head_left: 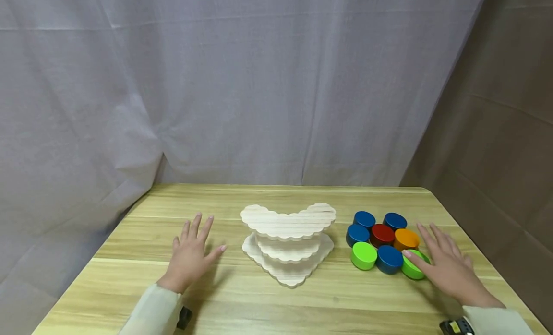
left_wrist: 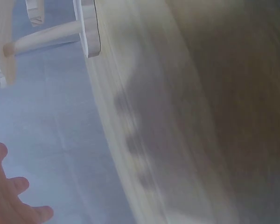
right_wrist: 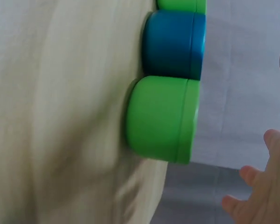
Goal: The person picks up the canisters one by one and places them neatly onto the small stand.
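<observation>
In the head view, a pale wooden tiered stand (head_left: 288, 224) with scalloped edges stands mid-table. My left hand (head_left: 190, 258) is spread above the table to its left, holding nothing. To the right of the stand sits a cluster of round lidded tins: several blue (head_left: 390, 259), a red one (head_left: 382, 235), an orange one (head_left: 407, 239) and two green ones (head_left: 364, 256). Over the nearest right green tin (right_wrist: 161, 119) hovers my right hand (head_left: 449, 268), fingers spread and empty. The right wrist view shows a gap between those fingers and the tin.
A light wood-grain table (head_left: 259, 306) carries everything. Grey cloth (head_left: 242, 95) hangs behind it and down the left, and a darker brownish cloth (head_left: 497, 124) hangs along the right side. Each wrist wears a small black device (head_left: 184, 318).
</observation>
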A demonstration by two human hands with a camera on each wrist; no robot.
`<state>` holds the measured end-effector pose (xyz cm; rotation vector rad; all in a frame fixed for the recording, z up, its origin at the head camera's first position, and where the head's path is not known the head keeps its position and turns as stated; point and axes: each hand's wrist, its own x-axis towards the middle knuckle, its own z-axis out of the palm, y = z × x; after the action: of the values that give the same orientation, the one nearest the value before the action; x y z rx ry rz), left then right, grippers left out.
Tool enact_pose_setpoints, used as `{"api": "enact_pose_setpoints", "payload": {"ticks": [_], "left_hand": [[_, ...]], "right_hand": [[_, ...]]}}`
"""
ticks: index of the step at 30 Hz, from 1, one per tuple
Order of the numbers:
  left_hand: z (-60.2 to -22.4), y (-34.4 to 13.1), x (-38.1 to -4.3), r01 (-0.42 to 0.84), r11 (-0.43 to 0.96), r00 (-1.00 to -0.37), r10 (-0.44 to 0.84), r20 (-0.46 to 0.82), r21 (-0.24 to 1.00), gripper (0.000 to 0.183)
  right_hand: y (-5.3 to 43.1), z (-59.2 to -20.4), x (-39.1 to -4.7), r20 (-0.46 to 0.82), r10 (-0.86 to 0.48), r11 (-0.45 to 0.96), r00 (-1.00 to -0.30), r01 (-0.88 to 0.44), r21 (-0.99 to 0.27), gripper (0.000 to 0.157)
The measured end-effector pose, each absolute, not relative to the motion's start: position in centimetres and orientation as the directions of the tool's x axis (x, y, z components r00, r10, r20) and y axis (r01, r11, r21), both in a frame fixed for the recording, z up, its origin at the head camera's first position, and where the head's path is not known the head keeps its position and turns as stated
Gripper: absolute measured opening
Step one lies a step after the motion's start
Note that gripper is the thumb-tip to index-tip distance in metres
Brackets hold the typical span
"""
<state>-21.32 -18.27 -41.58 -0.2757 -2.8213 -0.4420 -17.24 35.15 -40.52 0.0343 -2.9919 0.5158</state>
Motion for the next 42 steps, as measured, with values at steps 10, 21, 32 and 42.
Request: {"api": "enact_pose_setpoints", "payload": {"ticks": [10, 21, 32, 42], "left_hand": [[-41.7, -17.5, -22.1, 0.270, 0.873, -0.940, 0.148, 0.306, 0.407, 0.081], [-40.9, -15.8, -23.1, 0.273, 0.792, -0.953, 0.145, 0.268, 0.546, 0.078], [-40.0, -13.9, -24.4, 0.289, 0.662, -0.957, 0.175, 0.232, 0.691, 0.075], [-40.0, -13.0, -25.0, 0.277, 0.599, -0.961, 0.180, 0.210, 0.751, 0.069]], "right_hand": [[36.2, -41.5, -17.2, 0.052, -0.011, 0.871, -0.999, -0.035, -0.490, 0.085], [37.1, -42.3, -17.6, -0.060, 0.045, 0.843, -0.997, 0.070, -0.533, 0.091], [37.4, -43.2, -17.7, -0.083, 0.062, 0.847, -0.995, 0.097, -0.522, 0.092], [37.1, -43.6, -17.7, -0.080, 0.075, 0.827, -0.994, 0.107, -0.552, 0.089]]}}
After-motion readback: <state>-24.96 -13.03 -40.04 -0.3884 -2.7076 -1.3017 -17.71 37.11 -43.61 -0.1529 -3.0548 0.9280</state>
